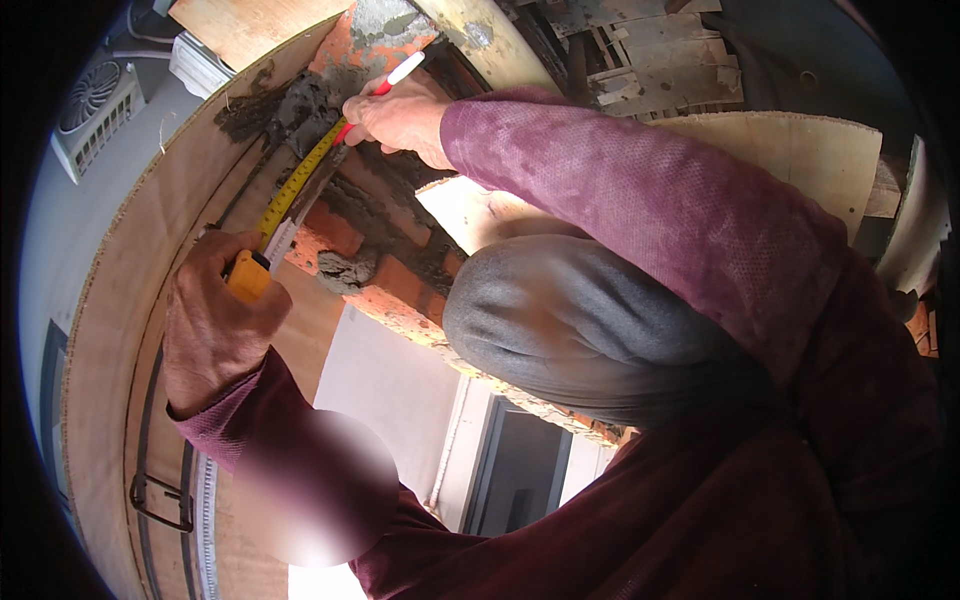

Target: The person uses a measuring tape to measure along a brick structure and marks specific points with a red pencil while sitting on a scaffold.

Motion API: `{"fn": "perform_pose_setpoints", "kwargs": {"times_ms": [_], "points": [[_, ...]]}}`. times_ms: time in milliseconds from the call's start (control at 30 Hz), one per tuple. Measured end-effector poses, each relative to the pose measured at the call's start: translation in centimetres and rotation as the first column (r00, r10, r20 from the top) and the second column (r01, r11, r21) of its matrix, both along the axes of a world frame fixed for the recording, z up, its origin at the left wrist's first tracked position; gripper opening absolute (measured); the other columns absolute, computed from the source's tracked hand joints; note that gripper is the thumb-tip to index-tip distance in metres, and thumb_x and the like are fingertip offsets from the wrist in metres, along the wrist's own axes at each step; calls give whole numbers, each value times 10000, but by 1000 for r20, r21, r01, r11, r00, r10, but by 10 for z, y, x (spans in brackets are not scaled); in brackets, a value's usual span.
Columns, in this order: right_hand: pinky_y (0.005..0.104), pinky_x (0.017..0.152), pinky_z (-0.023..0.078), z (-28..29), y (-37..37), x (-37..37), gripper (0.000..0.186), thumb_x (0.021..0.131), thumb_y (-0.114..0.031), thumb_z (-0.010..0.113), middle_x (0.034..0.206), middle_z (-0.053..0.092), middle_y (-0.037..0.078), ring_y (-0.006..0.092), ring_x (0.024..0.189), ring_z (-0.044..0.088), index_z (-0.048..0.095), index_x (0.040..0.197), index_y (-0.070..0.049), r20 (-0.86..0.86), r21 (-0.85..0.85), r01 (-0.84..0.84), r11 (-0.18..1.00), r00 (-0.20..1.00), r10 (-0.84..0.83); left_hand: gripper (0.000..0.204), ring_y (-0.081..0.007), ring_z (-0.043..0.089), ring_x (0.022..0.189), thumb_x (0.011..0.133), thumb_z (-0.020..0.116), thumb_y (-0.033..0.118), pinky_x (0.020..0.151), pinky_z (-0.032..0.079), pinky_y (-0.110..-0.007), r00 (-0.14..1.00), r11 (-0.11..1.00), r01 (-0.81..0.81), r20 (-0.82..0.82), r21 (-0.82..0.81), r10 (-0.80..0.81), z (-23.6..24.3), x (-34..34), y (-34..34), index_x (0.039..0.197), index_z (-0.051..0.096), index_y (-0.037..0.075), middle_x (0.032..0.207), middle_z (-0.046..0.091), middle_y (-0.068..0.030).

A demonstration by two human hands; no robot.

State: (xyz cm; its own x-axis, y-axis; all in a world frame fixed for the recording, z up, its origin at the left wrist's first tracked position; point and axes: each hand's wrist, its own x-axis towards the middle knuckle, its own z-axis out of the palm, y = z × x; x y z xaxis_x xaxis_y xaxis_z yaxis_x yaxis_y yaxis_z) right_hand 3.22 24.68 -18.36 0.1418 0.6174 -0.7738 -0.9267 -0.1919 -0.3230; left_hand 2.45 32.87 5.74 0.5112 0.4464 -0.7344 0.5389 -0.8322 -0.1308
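My left hand (215, 325) grips the yellow case of a tape measure (247, 275) at the lower left. Its yellow blade (298, 182) runs up and to the right along a course of red bricks (385, 285) set in dark grey mortar (300, 105). My right hand (400, 118) presses the blade's far end onto the mortar and holds a red and white marker (400, 72) that sticks up to the right. My grey-clad knee (570, 320) sits just right of the bricks.
A curved plywood board (120, 300) lies left of the brickwork. Weathered timber planks (650, 60) are stacked at the top right beside another plywood sheet (790, 150). Far below appear a white wall (390, 380), a window opening (520, 465) and an air-conditioner unit (95, 115).
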Motion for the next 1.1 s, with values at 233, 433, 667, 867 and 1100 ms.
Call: {"fn": "perform_pose_setpoints", "kwargs": {"times_ms": [233,433,667,867,1100], "points": [[311,590,477,-3,2,-2,252,890,-339,651,667,663,4,132,581,595,657,768,-119,-15,-6,12,1000,1000,-12,359,-292,626,732,659,596,90,707,498,-356,1000,1000,9,-14,7,-9,0,-2,3,989,650,-40,844,628,-180],[309,597,478,-11,4,-5,293,908,-376,628,733,690,27,158,615,623,677,805,-106,-30,48,-37,998,999,39,369,-297,625,749,652,587,81,726,497,-355,1000,1000,-3,-17,-6,2,-1,-2,5,989,644,-58,866,630,-190],[326,590,478,-12,5,-5,292,910,-383,621,740,692,32,160,605,614,689,823,-112,-14,57,-50,997,999,51,378,-285,618,737,653,588,90,720,497,-356,999,999,-35,-15,-14,35,-1,-2,4,995,638,-62,849,622,-191],[318,566,474,-3,3,-3,287,904,-375,624,724,689,22,154,586,608,686,789,-119,63,-24,-86,996,994,87,367,-287,618,732,661,586,89,721,499,-361,1000,1000,-6,-15,-15,6,-1,-2,6,994,638,-56,846,620,-188],[286,707,481,3,-2,6,177,918,-249,603,812,699,53,109,741,630,607,969,-79,23,35,-150,988,989,149,366,-302,620,738,660,588,93,723,500,-364,1000,1000,30,2,-2,-30,0,-3,4,996,639,-43,857,625,-188]]}}
